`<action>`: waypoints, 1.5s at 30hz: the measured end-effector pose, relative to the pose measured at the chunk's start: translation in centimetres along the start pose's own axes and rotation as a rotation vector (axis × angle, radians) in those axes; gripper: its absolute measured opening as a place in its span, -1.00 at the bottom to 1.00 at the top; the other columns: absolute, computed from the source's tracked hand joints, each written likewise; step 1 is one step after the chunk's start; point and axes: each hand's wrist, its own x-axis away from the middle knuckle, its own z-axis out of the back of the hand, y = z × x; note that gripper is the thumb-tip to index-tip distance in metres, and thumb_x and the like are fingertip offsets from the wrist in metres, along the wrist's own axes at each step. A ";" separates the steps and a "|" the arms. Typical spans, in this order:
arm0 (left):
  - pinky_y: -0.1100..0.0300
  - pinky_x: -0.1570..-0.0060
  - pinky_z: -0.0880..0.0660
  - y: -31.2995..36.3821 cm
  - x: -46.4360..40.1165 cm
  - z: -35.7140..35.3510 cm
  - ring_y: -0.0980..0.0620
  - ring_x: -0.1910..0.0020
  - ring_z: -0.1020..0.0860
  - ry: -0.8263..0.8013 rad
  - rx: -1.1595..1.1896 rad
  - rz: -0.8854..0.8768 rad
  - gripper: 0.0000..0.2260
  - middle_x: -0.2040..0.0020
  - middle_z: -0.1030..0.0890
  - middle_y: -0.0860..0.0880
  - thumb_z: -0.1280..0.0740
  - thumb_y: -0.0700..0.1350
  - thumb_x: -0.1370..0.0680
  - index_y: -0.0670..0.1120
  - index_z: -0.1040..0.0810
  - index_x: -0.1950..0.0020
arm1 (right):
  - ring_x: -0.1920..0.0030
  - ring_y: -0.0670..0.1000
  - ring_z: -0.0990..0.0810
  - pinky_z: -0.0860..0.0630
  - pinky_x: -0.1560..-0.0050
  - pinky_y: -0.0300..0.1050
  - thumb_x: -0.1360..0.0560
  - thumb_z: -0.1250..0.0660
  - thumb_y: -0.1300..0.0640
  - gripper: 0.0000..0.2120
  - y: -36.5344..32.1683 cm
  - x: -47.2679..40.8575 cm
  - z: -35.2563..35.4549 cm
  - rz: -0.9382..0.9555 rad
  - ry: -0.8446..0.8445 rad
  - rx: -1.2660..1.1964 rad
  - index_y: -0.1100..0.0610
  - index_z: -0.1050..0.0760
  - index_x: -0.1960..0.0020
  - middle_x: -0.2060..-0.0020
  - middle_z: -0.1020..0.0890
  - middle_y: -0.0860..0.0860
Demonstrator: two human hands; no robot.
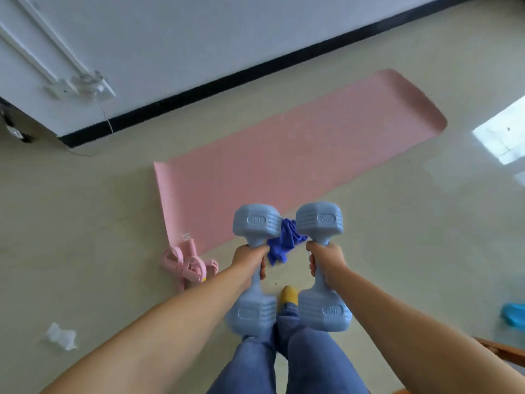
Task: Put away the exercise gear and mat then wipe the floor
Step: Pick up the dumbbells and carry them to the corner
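**Both dumbbells in hand, mat and bands still on the floor**

I have my left hand (251, 255) wrapped around the handle of one pale blue plastic dumbbell (254, 223), and my right hand (326, 258) wrapped around the handle of the second pale blue dumbbell (321, 220). The fingers of each hand are curled tight on the handle, not spread. Both weights stand near upright in the lower centre of the frame, their long axes running from the bottom of the frame toward the top, side by side and just apart.

Between the two upper heads I see a crumpled blue cloth (285, 243); it appears to lie on the floor behind them, at the near edge of the flat pink exercise mat (284, 155). The mat stretches from centre toward the upper right. A tangle of pink resistance bands (184, 265) lies at its near left corner, closer to my left hand.

I judge the weights go to storage first, and no storage place is in view.
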 end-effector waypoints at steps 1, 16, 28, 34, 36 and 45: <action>0.23 0.47 -0.28 0.7 0.2 -0.8 -0.03 0.60 -0.30 -0.020 -0.035 -0.018 -0.80 0.56 -0.36 -0.09 -0.26 -0.22 -0.46 -0.15 -0.35 0.37 | 0.53 0.04 -0.33 -0.30 0.46 -0.19 -0.45 -0.26 0.26 -0.83 0.2 0.4 1.4 -0.001 0.018 -0.045 0.21 -0.35 0.30 0.49 -0.40 0.12; 0.21 0.45 -0.28 11.2 3.7 -29.8 -0.02 0.52 -0.28 -0.257 -0.573 -0.276 -0.90 0.47 -0.36 -0.10 -0.26 -0.24 -0.46 -0.17 -0.40 0.25 | 0.51 0.05 -0.34 -0.32 0.45 -0.17 -0.45 -0.23 0.26 -0.92 0.8 -2.5 29.4 -0.055 0.266 -0.447 0.20 -0.39 0.22 0.48 -0.39 0.09; 0.23 0.44 -0.30 19.2 4.6 -52.4 -0.01 0.51 -0.30 -0.378 -0.585 -0.219 -0.88 0.46 -0.36 -0.08 -0.26 -0.23 -0.48 -0.13 -0.40 0.25 | 0.51 0.04 -0.34 -0.30 0.44 -0.19 -0.44 -0.27 0.25 -0.88 -5.7 -9.3 51.3 -0.066 0.404 -0.584 0.18 -0.40 0.27 0.49 -0.41 0.08; 0.24 0.45 -0.29 28.5 -0.9 -62.7 0.00 0.52 -0.28 -0.383 -0.584 -0.262 -0.87 0.47 -0.36 -0.08 -0.26 -0.22 -0.48 -0.13 -0.39 0.27 | 0.51 0.03 -0.34 -0.31 0.44 -0.21 -0.44 -0.27 0.23 -0.94 -13.3 -16.8 60.2 -0.049 0.438 -0.591 0.18 -0.42 0.20 0.47 -0.41 0.08; 0.24 0.45 -0.30 32.1 -2.9 -66.3 0.00 0.52 -0.29 -0.384 -0.594 -0.269 -0.87 0.46 -0.36 -0.08 -0.26 -0.23 -0.48 -0.13 -0.39 0.27 | 0.51 0.02 -0.35 -0.31 0.44 -0.22 -0.45 -0.26 0.22 -0.95 -16.0 -19.4 63.2 -0.065 0.453 -0.569 0.18 -0.42 0.19 0.46 -0.42 0.08; 0.23 0.46 -0.29 49.0 -6.7 -83.3 -0.01 0.53 -0.28 -0.491 -0.679 -0.301 -0.84 0.47 -0.35 -0.07 -0.27 -0.23 -0.49 -0.12 -0.40 0.30 | 0.52 0.03 -0.35 -0.30 0.44 -0.20 -0.44 -0.27 0.25 -0.95 -27.2 -28.4 77.9 -0.071 0.531 -0.575 0.21 -0.42 0.19 0.47 -0.42 0.10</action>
